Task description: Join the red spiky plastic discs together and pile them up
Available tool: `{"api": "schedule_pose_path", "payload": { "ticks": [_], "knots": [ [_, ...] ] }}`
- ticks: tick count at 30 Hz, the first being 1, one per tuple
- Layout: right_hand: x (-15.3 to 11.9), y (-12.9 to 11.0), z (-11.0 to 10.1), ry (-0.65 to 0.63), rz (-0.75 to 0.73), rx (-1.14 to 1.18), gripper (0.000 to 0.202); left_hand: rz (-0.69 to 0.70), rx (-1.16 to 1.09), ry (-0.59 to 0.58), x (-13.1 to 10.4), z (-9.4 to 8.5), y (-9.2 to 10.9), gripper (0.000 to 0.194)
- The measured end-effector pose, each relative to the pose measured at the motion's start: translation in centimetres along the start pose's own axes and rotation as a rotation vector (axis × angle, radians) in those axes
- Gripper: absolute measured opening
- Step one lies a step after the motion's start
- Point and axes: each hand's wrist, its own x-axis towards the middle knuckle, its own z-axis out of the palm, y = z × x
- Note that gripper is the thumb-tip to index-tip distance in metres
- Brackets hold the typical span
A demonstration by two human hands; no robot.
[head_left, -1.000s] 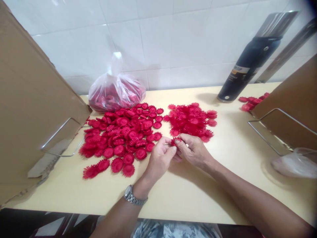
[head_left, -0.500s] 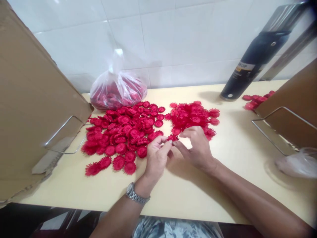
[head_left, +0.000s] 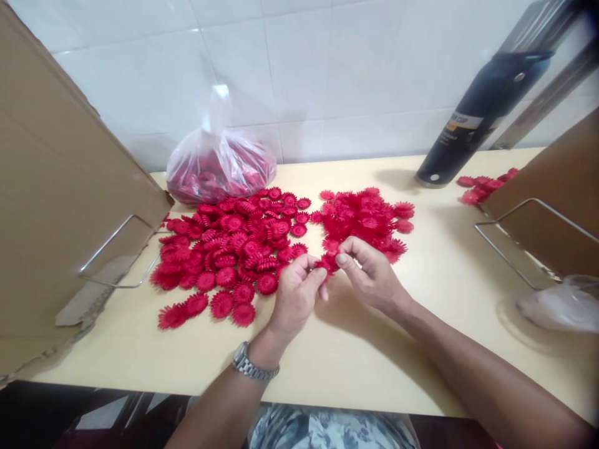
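Between my two hands is a small red fringed disc, like a flower (head_left: 327, 264), held just above the table. Thumb and fingers of my left hand (head_left: 298, 288) pinch it from the left; a watch sits on that wrist. From the right, my right hand (head_left: 367, 271) pinches the flower's edge between thumb and forefinger. Left of my hands spreads a large heap of red discs (head_left: 234, 243) with curled-in edges. Behind my right hand lies a pile of flatter red fringed flowers (head_left: 362, 215). Fingers partly cover the held piece.
A tied clear plastic bag (head_left: 219, 165) of red pieces stands by the tiled wall. Cardboard panels with wire handles flank the table on the left (head_left: 70, 187) and right (head_left: 556, 206). A dark flask (head_left: 468, 131) stands back right. Crumpled clear plastic (head_left: 561, 305) lies at right.
My right thumb and forefinger have closed onto the red flower; before, they were spread apart beside it. My left hand keeps its pinch, and the view has shifted slightly.
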Motion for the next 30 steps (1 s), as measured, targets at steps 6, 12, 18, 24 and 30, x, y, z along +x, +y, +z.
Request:
{"api": "schedule_pose_path", "payload": {
  "ticks": [6,12,18,24,30],
  "knots": [
    [1.3,1.0,-1.7,0.379,0.125,-0.101,0.020,0.031,-0.047,0.049,-0.7,-0.3,0.0,0.015],
    [2.8,3.1,-6.1,0.396,-0.012,-0.673,0.012,-0.038,-0.088,0.129,0.2,-0.2,0.7,0.018],
    [1.5,0.7,-3.6,0.198,-0.418,-0.584,0.013,-0.058,-0.052,0.165,0.5,0.2,0.3,0.017],
    [0.6,-0.4,-1.1,-0.137,-0.254,-0.320,0.016,0.016,0.095,0.068,-0.2,0.1,0.4,0.012],
    [0.4,-0.4,-1.1,-0.163,-0.047,-0.151,0.009,0.068,0.080,0.094,-0.6,0.0,0.6,0.010]
  ]
}}
